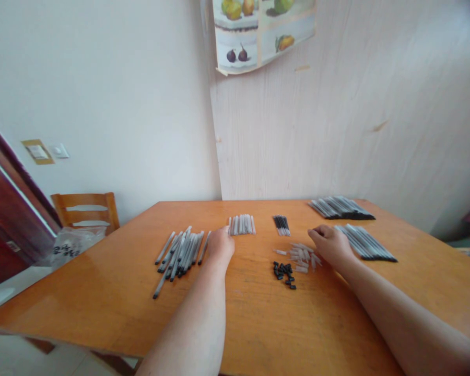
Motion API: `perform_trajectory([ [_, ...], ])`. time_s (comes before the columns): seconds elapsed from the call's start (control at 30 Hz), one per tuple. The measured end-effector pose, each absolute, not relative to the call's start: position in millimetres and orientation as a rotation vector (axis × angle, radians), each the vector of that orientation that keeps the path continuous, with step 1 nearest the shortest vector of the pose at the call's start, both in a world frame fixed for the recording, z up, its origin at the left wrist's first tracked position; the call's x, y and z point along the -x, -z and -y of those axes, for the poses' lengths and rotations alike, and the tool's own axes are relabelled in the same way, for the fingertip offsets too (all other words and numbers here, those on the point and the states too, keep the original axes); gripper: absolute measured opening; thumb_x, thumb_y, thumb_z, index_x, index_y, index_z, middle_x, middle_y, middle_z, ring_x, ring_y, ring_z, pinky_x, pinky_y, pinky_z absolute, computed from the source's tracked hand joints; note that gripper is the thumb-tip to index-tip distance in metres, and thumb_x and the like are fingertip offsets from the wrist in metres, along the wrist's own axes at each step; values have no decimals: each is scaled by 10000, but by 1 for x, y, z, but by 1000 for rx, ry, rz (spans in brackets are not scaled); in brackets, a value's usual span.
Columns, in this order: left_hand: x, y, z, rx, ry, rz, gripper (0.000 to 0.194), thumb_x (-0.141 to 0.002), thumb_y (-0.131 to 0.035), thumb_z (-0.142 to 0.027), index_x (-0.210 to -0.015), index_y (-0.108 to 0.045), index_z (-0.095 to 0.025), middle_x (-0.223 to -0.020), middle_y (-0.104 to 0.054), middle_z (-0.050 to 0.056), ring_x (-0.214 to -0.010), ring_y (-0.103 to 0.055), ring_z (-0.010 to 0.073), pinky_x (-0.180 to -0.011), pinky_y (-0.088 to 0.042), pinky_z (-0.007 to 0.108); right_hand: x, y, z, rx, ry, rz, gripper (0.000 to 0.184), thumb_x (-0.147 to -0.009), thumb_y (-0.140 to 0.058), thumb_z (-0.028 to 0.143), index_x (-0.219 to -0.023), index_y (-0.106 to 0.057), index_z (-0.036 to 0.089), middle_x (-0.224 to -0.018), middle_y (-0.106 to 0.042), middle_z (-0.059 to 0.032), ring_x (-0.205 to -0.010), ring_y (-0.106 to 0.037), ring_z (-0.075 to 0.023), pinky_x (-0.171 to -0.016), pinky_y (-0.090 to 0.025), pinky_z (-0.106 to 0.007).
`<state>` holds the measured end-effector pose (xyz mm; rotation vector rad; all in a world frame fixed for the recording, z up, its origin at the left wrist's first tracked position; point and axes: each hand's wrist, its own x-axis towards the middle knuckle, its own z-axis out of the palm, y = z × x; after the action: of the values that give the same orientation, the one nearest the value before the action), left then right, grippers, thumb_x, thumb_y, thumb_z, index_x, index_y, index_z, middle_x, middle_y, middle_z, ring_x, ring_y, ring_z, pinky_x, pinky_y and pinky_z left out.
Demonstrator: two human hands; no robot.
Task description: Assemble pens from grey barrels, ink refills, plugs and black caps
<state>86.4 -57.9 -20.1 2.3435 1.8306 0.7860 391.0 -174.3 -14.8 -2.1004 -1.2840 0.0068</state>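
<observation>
My left hand (221,244) is closed at the left end of a row of clear, whitish tubes (243,224); its fingertips are mostly hidden, so what it grips cannot be made out. To its left lies a loose pile of translucent pen barrels with black ends (182,253). My right hand (331,244) has its fingers curled together just above the table, between small clear pen caps (302,255) and a neat row of black-ended pens (366,242); anything in its pinch is too small to see. Small black plugs (284,274) lie below the caps. Thin dark refills (282,225) lie further back.
The wooden table (254,324) meets the wall at the back. Another bundle of black-ended pens (340,207) lies at the far right. A chair (85,209) and a clear plastic bag (76,243) stand beyond the left edge. A fruit poster (264,31) hangs above.
</observation>
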Motion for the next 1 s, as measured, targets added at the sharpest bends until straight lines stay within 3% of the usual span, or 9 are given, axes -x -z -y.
perform_trajectory([
  [0.33,-86,17,60,-2384,-754,-1833,413,-848,-422,-111,-1162,-663,-233,-1062,-715,110,-1001,-654,220,-852,-445,292,-388,12,176,2086,-1,1307,312,-818,-480,415,-697,-663,194,-661,-641,-46,-662,-573,-178,-553,-311,-267],
  [0.47,-87,17,60,-2347,-767,-1903,394,-853,-418,-113,-1164,-647,-189,-1102,-694,127,-1075,-620,217,-913,-422,291,-388,12,176,2077,5,1301,309,-814,-491,415,-716,-676,189,-677,-656,-55,-671,-577,-182,-559,-317,-267],
  [0.73,-86,1,78,-2329,-805,-2137,373,-840,-468,-172,-1180,-621,-191,-1138,-653,141,-1078,-577,291,-911,-418,404,-390,12,175,2057,-9,1308,313,-820,-486,428,-746,-687,200,-685,-666,-58,-687,-593,-192,-564,-328,-268],
  [1.0,-83,0,80,-2281,-681,-2182,348,-844,-448,-172,-1144,-624,-176,-1147,-623,164,-1082,-564,297,-868,-439,384,-385,7,177,2053,-34,1305,318,-827,-482,426,-765,-691,194,-724,-677,-58,-710,-598,-189,-570,-332,-261],
])
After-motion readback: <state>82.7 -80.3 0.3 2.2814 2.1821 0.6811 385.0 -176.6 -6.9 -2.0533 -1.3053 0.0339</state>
